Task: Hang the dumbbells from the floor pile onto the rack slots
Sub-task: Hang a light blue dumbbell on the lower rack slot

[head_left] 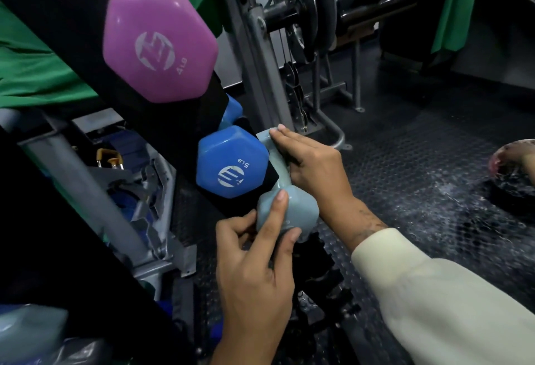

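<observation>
Rack (72, 46): black slanted upright; purple dumbbell (157, 46) hangs high, blue dumbbell (231, 162) in the slot below.
Grey dumbbell (285, 214): at the rack's edge just right of the blue one, near head low, far head up behind; apparently being seated, not yet settled.
Handling: likely light, rigid, with a smooth coating that may slip; the narrow handle is the sure hold.
Left hand (254, 266): fingers (279, 205) and thumb pinching the near head.
Right hand (315, 167): fingers curled around the handle, over the far head.

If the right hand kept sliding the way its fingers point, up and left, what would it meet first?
Probably the black rack upright behind the blue 5 LB dumbbell. The right hand lies on the grey-blue dumbbell; depth there is unclear.
</observation>
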